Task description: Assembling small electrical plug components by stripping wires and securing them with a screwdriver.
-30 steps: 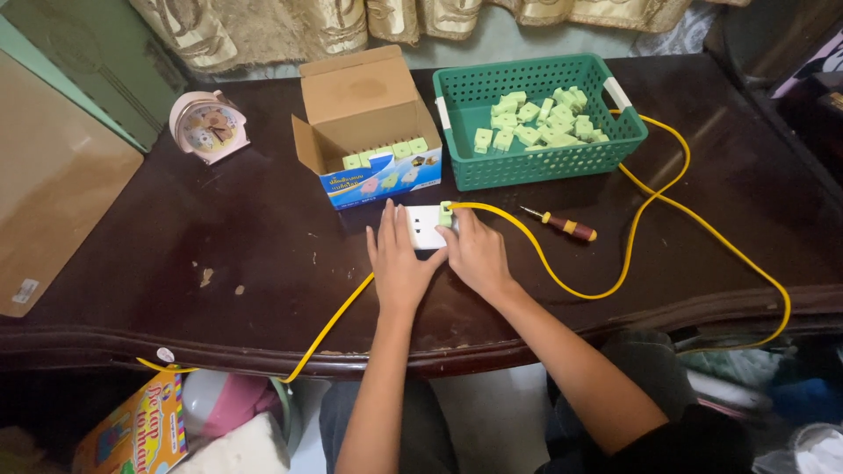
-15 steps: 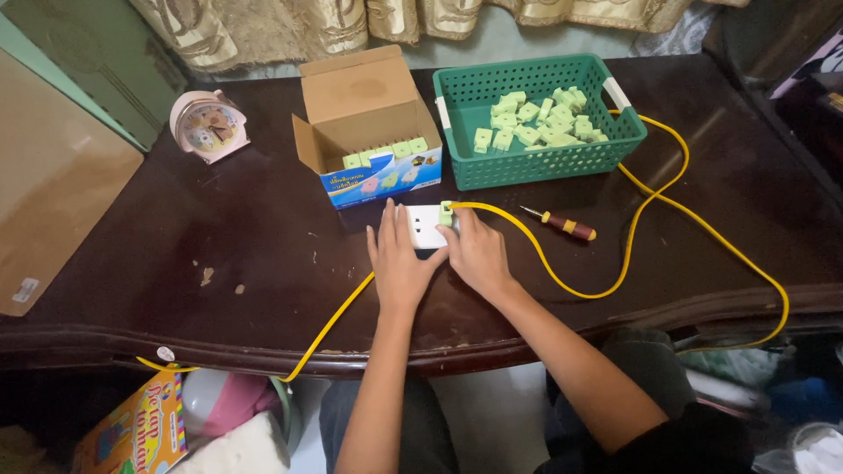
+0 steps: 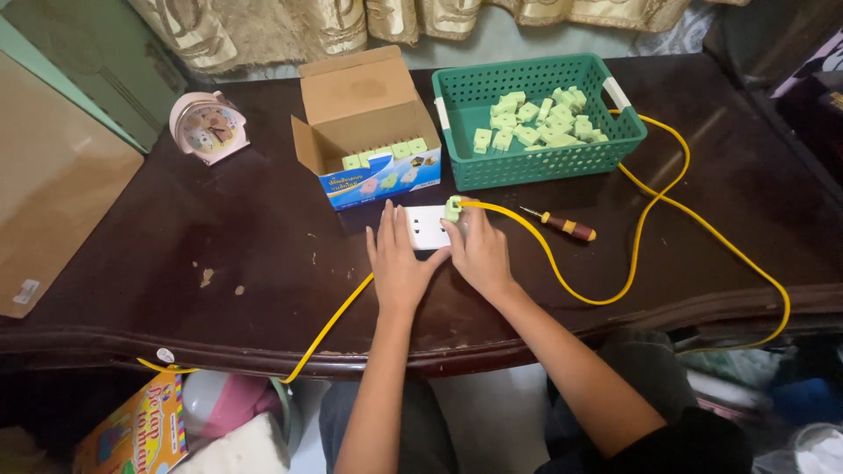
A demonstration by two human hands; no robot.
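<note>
White socket block [image 3: 424, 226] is pressed flat on the dark table [image 3: 176, 263] by the open left hand [image 3: 399, 263]. A green plug [image 3: 452, 209] on it is gripped by the right hand [image 3: 479, 254].

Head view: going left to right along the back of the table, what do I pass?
Pink alarm clock → open cardboard box holding pale green plugs → green plastic basket with more of them → yellow cable looping off its right side.

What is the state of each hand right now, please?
Left hand: open, flat on the table, touching the white socket block.
Right hand: fingers on the green plug; grip cannot be told.
</note>
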